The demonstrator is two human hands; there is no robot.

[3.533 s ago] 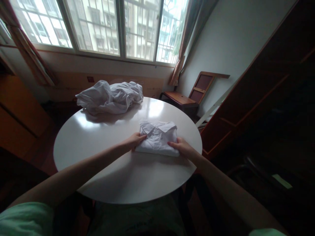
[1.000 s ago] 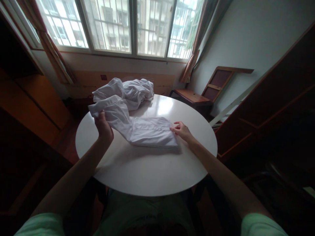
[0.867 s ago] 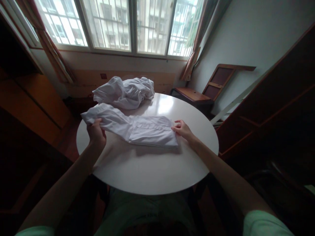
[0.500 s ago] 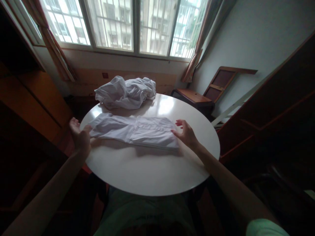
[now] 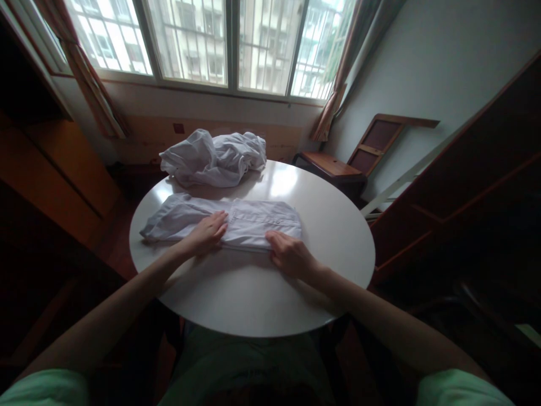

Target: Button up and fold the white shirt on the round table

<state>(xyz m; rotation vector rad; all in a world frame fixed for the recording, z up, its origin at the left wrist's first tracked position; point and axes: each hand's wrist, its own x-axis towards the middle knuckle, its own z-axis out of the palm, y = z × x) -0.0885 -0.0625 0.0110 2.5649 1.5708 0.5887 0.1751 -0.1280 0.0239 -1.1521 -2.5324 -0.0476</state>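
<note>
A white shirt (image 5: pixel 253 217), folded into a long flat strip, lies across the round white table. A stitched strip with what look like small buttons runs along its right part. My left hand (image 5: pixel 209 230) rests flat on the middle of the shirt, fingers stretched out over the cloth. At the near edge, toward the right end, my right hand (image 5: pixel 289 252) has its fingers closed on the cloth; its fingertips are partly hidden. Behind the folded shirt sits a crumpled heap of white cloth (image 5: pixel 215 158), apart from both hands.
The round table (image 5: pixel 253 299) has a glossy top. Beyond its right back edge stands a wooden chair (image 5: pixel 329 163) by the wall. Barred windows (image 5: pixel 190 45) with tied curtains line the far side. A wooden cabinet (image 5: pixel 59 175) stands at the left.
My left hand has moved right from beside the shirt's left end onto its middle. My right hand has come from the right end to the near edge and closed on the cloth.
</note>
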